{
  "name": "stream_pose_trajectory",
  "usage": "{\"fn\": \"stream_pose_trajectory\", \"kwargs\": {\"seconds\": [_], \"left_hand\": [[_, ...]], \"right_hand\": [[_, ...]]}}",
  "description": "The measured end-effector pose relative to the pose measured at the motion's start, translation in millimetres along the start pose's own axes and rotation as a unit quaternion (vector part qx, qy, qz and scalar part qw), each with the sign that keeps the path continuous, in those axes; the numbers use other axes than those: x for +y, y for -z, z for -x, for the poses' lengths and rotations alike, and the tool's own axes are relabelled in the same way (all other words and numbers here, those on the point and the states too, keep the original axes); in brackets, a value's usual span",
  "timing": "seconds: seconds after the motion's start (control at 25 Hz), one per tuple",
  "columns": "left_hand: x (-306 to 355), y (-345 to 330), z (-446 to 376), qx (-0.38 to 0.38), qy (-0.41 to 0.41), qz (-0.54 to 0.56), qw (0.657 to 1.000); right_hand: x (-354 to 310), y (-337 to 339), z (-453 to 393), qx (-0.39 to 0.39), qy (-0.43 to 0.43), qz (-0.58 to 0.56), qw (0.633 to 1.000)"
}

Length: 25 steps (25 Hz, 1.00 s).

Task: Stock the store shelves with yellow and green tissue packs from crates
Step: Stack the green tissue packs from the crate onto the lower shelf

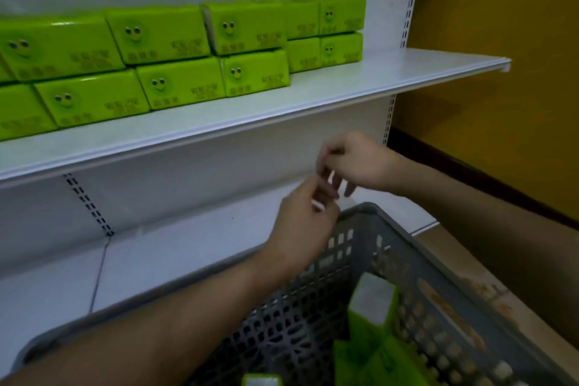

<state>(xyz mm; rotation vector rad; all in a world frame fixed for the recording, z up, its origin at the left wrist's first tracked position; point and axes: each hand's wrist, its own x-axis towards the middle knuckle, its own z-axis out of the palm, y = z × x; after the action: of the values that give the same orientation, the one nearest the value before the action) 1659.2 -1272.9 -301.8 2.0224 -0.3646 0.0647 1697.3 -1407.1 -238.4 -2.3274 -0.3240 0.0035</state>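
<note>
Both hands, left hand [302, 216] and right hand [354, 163], held empty, fingers loosely curled, above crate [438, 285]; upright green pack [372, 307] seen below, nearer right hand.

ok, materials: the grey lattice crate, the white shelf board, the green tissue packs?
Grey lattice crate: looks like moulded plastic, matte, with a grid of moulded holes. White shelf board: probably painted metal, smooth and thin-edged, by slotted uprights. Green tissue packs: glossy plastic film, judging by the sheen.
</note>
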Motion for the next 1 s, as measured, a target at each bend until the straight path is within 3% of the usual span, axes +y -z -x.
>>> {"fn": "stream_pose_trajectory", "kwargs": {"seconds": [0.08,0.16,0.24,0.28,0.4,0.56,0.8,0.88,1.0], "left_hand": [[-27.6,-22.7,16.5,-0.106,0.075,-0.022,0.991],[-47.8,-46.7,30.6,-0.193,0.088,-0.007,0.977],[-59.8,-68.4,40.5,-0.248,0.115,0.022,0.962],[-63.5,-78.4,44.6,-0.270,0.124,0.016,0.955],[-73.0,-100.4,49.4,-0.290,0.122,-0.066,0.947],[-70.4,-103.1,44.8,-0.292,0.145,-0.136,0.936],[-53.1,-60.0,29.2,-0.211,0.137,-0.020,0.968],[-42.9,-41.2,30.0,-0.181,0.093,-0.050,0.978],[-26.6,-15.3,39.9,-0.172,-0.066,-0.124,0.975]], "right_hand": [[18.8,-9.4,13.2,-0.168,-0.028,0.121,0.978],[35.6,-25.5,23.3,-0.305,-0.047,0.259,0.915],[50.1,-44.4,34.0,-0.387,-0.082,0.359,0.845],[57.5,-51.6,39.9,-0.396,-0.109,0.378,0.830],[69.0,-65.8,50.7,-0.335,-0.156,0.370,0.852],[70.1,-70.4,52.6,-0.369,-0.192,0.317,0.852],[50.0,-21.5,48.1,-0.196,-0.151,0.201,0.948],[37.2,-9.5,44.4,-0.162,-0.119,0.139,0.970],[25.4,10.4,38.5,-0.096,-0.104,0.023,0.990]]}}
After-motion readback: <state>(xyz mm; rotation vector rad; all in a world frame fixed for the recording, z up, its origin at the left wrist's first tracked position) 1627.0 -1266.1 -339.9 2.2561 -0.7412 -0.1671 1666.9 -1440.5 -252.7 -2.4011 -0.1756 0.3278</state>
